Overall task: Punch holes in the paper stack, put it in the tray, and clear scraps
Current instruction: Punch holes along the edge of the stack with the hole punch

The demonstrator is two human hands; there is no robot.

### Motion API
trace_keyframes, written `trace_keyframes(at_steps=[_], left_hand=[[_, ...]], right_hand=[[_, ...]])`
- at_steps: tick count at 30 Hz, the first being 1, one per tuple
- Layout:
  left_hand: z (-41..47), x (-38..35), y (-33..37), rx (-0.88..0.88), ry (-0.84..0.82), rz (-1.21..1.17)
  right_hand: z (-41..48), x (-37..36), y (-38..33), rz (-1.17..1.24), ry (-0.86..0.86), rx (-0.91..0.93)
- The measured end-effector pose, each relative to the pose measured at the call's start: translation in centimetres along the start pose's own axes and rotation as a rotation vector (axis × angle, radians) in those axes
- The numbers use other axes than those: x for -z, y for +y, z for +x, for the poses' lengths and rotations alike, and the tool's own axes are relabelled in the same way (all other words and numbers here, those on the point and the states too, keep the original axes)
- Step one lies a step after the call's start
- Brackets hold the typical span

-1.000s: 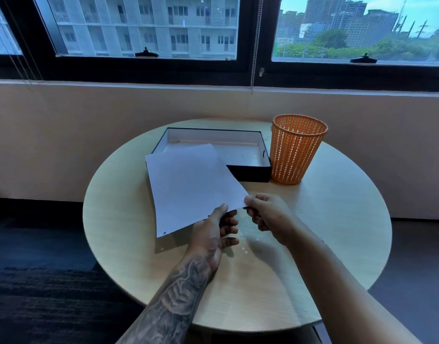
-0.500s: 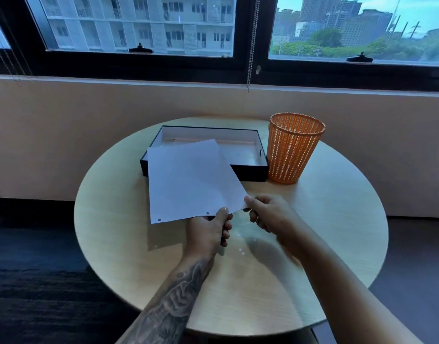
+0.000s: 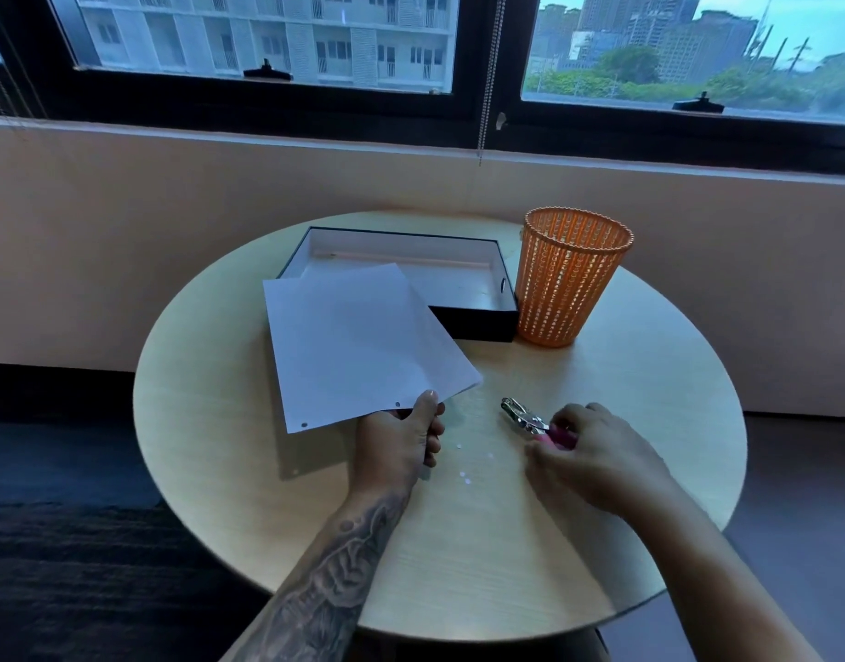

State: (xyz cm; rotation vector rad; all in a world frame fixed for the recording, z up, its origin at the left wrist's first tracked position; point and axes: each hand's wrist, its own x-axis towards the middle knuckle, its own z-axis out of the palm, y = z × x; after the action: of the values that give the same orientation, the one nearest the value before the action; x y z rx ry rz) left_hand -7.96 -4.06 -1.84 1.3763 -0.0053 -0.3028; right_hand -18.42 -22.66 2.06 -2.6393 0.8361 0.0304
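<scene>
The left hand (image 3: 401,446) pinches the near edge of the paper stack (image 3: 363,341), thumb on top. The stack is lifted off the round table (image 3: 458,542) and throws a shadow under it. Two small punched holes show along its near edge. The far corner of the paper hangs over the front of the black tray (image 3: 477,322).

The tray has a white inside and sits at the back of the table. An orange mesh bin (image 3: 570,279) stands just beside the tray, on its right.

The right hand (image 3: 597,456) is low on the table, fingers curled around the pink handle of a hole punch (image 3: 530,420). The shiny metal end of the punch pokes out toward the paper, but does not touch it.

Little round paper scraps (image 3: 465,477) lie on the table between the two hands.

A window (image 3: 267,40) behind the table shows tall buildings and trees.
</scene>
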Motion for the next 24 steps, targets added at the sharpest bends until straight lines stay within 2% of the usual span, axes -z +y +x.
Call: trace_keyframes(at_steps=[4,7,9,13,24], left_hand=[[0.1,0.0,-0.1,0.008,0.010,-0.007],[0.1,-0.1,0.0,0.006,0.012,-0.012],[0.1,-0.1,0.1,0.005,0.011,-0.010],[0.3,-0.3,0.3,0.001,0.006,0.008],[0.5,-0.5,0.9,-0.002,-0.006,0.018]], right_hand=[[-1.0,0.2,-0.5,0.517,-0.100,0.062],[-2.1,1.0,-1.6,0.811,-0.352,0.061],[-2.5,1.1,-2.1,0.912,-0.514,0.042],[-2.4,0.6,-2.9,0.912,-0.579,0.019],[-2.5,0.1,-4.2,0.848,-0.473,0.051]])
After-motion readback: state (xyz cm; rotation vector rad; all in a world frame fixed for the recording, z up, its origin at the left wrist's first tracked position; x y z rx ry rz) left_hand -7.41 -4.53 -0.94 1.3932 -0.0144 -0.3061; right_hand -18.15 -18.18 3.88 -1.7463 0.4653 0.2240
